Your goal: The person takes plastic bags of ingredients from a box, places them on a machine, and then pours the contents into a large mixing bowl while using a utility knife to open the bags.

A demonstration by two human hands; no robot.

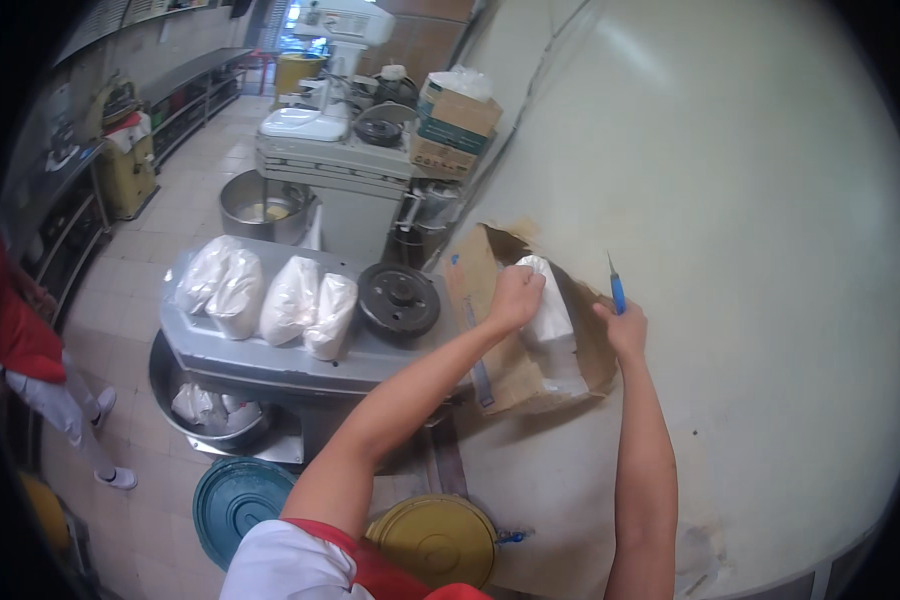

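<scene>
My left hand [518, 297] is closed on the top of a white plastic bag [548, 318] that stands inside an open cardboard box [500, 372]. A small blue-handled knife [617, 290] with a thin pointed blade sticks up from my right hand [625, 327], whose fingers are closed round the handle. That hand is at the box's right edge; whether its fingers also grip the cardboard I cannot tell. Left of the box, several filled white bags [292, 300] stand on a grey machine top [370, 370], beside a black handwheel [398, 302].
Below the machine top, a metal bowl [160, 385] holds more bags. A teal lid [240, 500] and a yellow lid [435, 540] lie low in front. A mixer [335, 90] and stacked cartons [455, 130] stand farther back. Another person [30, 340] is at the far left.
</scene>
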